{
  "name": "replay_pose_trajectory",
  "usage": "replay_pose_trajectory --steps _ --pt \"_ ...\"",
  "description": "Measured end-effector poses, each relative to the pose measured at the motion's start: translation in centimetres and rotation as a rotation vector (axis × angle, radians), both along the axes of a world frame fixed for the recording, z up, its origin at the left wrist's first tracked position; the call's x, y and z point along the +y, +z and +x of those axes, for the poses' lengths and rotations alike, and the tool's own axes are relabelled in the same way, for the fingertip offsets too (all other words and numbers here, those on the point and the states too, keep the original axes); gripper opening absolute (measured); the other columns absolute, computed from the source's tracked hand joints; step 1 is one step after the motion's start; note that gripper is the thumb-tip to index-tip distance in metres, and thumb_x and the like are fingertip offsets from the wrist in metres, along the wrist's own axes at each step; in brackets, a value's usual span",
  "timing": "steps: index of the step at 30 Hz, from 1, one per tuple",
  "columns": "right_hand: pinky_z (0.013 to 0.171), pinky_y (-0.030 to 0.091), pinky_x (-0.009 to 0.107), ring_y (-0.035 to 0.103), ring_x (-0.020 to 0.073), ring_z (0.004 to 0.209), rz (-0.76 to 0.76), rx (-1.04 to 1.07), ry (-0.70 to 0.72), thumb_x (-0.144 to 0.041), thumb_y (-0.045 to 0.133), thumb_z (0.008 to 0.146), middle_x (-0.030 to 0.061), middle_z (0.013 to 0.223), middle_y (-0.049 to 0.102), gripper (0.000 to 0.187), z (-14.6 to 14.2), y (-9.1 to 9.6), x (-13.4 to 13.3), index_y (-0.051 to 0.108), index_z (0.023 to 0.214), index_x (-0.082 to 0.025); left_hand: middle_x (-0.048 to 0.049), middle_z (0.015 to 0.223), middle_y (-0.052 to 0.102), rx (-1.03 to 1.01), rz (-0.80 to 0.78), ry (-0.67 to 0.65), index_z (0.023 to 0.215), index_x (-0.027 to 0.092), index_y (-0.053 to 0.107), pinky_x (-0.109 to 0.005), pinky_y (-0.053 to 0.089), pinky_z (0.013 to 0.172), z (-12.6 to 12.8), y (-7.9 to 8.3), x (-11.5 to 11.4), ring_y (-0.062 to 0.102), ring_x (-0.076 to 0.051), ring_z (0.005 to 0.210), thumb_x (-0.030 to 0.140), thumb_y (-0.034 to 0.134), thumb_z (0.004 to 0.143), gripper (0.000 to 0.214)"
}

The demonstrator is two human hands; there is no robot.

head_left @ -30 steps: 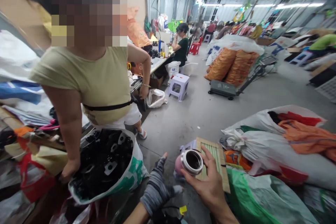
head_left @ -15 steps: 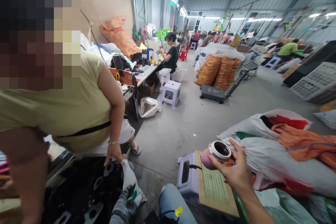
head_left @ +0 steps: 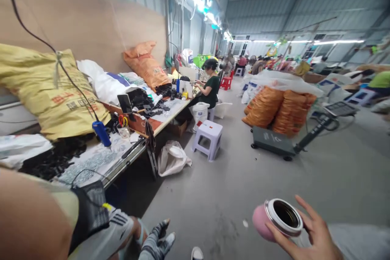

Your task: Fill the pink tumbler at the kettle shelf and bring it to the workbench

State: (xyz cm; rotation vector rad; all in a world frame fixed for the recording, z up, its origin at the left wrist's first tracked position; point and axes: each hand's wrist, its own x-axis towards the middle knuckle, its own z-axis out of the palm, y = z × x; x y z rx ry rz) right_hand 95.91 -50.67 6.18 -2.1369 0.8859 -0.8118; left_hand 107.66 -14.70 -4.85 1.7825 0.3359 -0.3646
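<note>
Pink flask (head_left: pixel 276 219), its steel mouth uncapped and tilted up, sits in the right hand (head_left: pixel 318 239), fingers wrapped round its side. Well left of the flask, the gloved left hand (head_left: pixel 155 241) hangs half open, holding nothing, above the concrete floor (head_left: pixel 213 195).

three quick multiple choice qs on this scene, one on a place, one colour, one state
1. Where does the lilac plastic stool stand?
A on the table
B on the floor
C on the orange sacks

2. What colour is the body of the flask in the right hand?
A green
B blue
C pink

3. What state is the flask's mouth in?
A lidded
B open
C taped over

1 B, its legs rest on the floor.
2 C, pink shows below the steel rim.
3 B, the dark inside is visible.
</note>
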Motion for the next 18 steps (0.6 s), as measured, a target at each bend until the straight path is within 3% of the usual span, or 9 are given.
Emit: replay_pose_trajectory --steps 3,6,9,13,18 --pt "0.094 0.049 0.056 0.065 0.0427 0.112 0.008 0.031 0.078 -0.081 0.07 0.06 0.0161 0.122 0.069 0.111 7.6 2.1 -2.9 0.042 0.15 -0.023 -0.0104 0.112 0.078 -0.051 -0.049 0.068 0.096 0.023 0.072 -0.041 0.055 0.101 6.6 0.9 -2.6 0.068 -0.035 0.118 0.039 0.083 0.05 0.05" --pt "0.089 0.052 0.053 0.065 0.0422 0.111 -0.03 0.043 0.129 -0.083 0.067 0.062 0.0155 0.121 0.069 0.107 15.5 2.8 -5.3 0.044 0.148 -0.023 -0.0097 0.111 0.078 -0.093 -0.056 0.141 0.098 0.023 0.072 -0.038 0.056 0.099 12.6 0.6 -3.8 0.068 -0.034 0.118 0.046 0.082 0.048 0.055" --pt "0.09 0.051 0.053 0.066 0.0413 0.109 -0.027 0.019 0.203 -0.083 0.067 0.062 0.0151 0.12 0.07 0.107 23.9 1.7 -7.0 0.043 0.148 -0.024 -0.0093 0.105 0.08 -0.106 -0.019 0.181 0.092 0.024 0.072 -0.038 0.058 0.096 19.0 -0.1 -4.8 0.071 -0.035 0.112 0.048 0.082 0.046 0.053" --pt "0.095 0.05 0.052 0.067 0.0394 0.108 0.009 -0.014 0.322 -0.081 0.07 0.061 0.0154 0.122 0.07 0.109 35.4 -0.4 -7.7 0.041 0.148 -0.022 -0.0156 0.108 0.079 -0.173 0.036 0.193 0.096 0.019 0.073 -0.045 0.056 0.099 27.9 -0.6 -6.9 0.071 -0.038 0.109 0.051 0.076 0.053 0.054" --pt "0.097 0.048 0.059 0.063 0.0443 0.114 0.017 0.06 0.455 -0.08 0.07 0.062 0.0162 0.126 0.067 0.103 49.0 -1.1 -7.4 0.047 0.144 -0.021 -0.0168 0.111 0.078 -0.203 0.025 0.239 0.1 0.017 0.075 -0.044 0.057 0.097 38.4 0.4 -10.2 0.073 -0.035 0.105 0.044 0.075 0.06 0.048"
